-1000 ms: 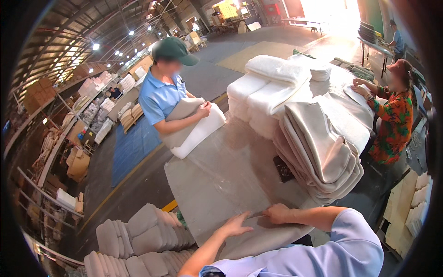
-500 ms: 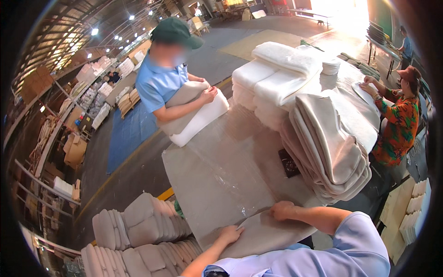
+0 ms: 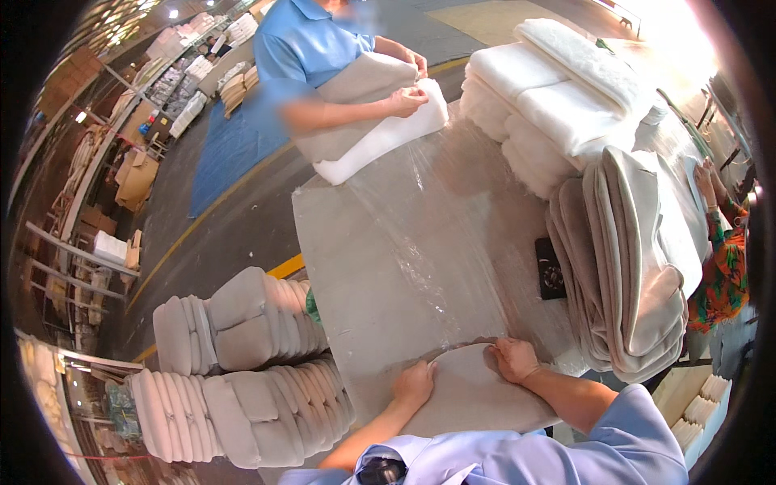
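Note:
A flat grey fabric cover [image 3: 473, 392] lies at the near edge of the table, against my body. My left hand [image 3: 415, 383] grips its left side, with the fingers curled at the edge. On the far right corner, my right hand [image 3: 516, 360] is closed on the same cover, thumb and fingers pinching the rim. The fingertips of both hands are partly hidden. Beneath lies the table top [image 3: 364, 267], covered with clear plastic film.
Folded grey covers [image 3: 622, 275] are piled on the right, beside a black flat object [image 3: 551, 268]. White wadding [image 3: 558, 89] stands behind. Across the table a person [image 3: 323, 81] holds a grey cover and white padding. Bundled grey covers [image 3: 267, 388] stand at left; another person [image 3: 723, 267] works far right.
My left hand has gone from lying on the cover to gripping its side. The right hand has shifted right along the rim. My view has tilted down and turned left.

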Motion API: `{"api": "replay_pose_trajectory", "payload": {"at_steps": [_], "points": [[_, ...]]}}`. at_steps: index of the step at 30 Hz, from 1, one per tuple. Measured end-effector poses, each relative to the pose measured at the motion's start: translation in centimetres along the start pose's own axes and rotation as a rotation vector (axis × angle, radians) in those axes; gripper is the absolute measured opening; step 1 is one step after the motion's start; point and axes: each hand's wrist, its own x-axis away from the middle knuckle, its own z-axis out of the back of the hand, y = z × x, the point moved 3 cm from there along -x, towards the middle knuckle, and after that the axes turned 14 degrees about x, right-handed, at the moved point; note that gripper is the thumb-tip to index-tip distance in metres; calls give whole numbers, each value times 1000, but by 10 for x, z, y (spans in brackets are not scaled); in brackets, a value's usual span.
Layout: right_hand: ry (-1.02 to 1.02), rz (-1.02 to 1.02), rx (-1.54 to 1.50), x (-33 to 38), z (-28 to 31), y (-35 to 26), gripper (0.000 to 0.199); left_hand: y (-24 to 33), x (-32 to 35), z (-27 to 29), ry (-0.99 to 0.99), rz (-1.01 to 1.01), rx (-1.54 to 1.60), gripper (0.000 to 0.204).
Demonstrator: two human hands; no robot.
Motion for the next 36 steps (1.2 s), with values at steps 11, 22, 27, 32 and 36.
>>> {"api": "replay_pose_trajectory", "payload": {"at_steps": [11,22,27,32,36], "points": [[121,78,17,6,16,-8,27,4,5,12,97,-119,-40,47],[95,80,1,15,1,3,23,-3,4,-9,54,-24,80,45],[91,94,-43,11,2,3,23,-6,2,-11,43,4,60,48],[148,137,-43,9,10,-1,25,3,6,0,36,5,17,51],[147,162,-13,10,14,-5,30,10,10,12,51,-53,-19,50]]}}
